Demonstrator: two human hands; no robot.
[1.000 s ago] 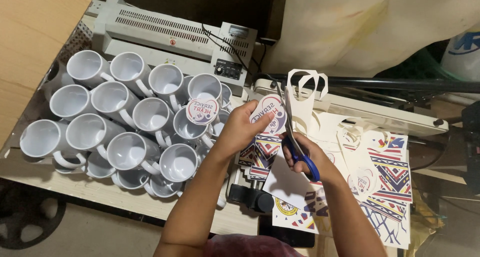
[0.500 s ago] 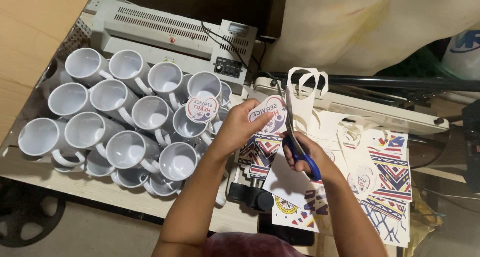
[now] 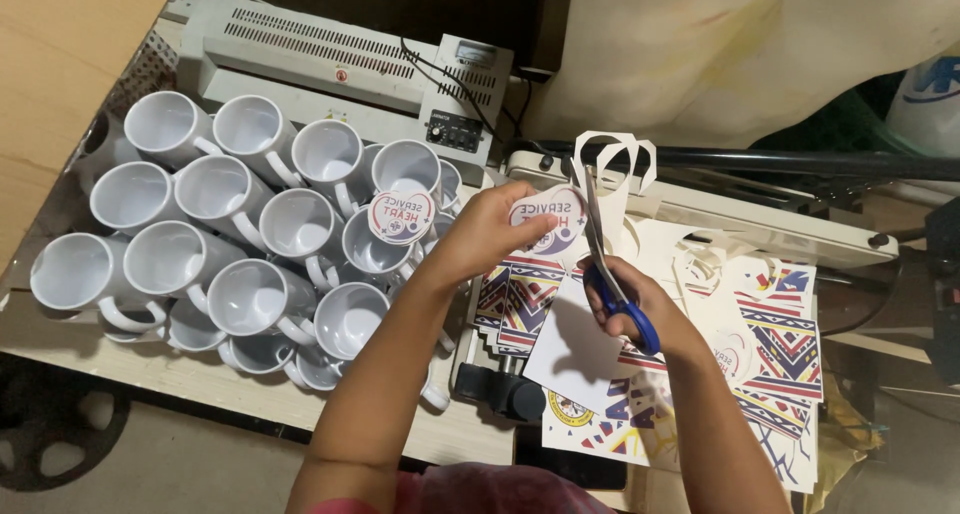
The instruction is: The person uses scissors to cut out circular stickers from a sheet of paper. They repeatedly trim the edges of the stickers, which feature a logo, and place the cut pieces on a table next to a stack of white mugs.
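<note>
My left hand [image 3: 487,231] holds a heart-shaped printed paper cutout [image 3: 546,219] by its left edge, over the table's middle. My right hand [image 3: 640,299] grips blue-handled scissors [image 3: 608,264] whose blades point up and cut along the cutout's right edge. A curled white paper trimming [image 3: 612,160] sticks up past the blade tips. A finished heart cutout [image 3: 400,216] lies on top of the white mugs [image 3: 235,224] to the left.
Several white mugs are stacked in a cluster at left. A grey laminator [image 3: 330,59] stands behind them. Printed patterned sheets [image 3: 775,349] and paper scraps lie at right, on a paper trimmer [image 3: 700,219]. A cardboard box [image 3: 50,74] sits far left.
The scissors have cut further round the heart and my left hand has turned the cutout slightly. The white trimming has grown longer and curls higher.
</note>
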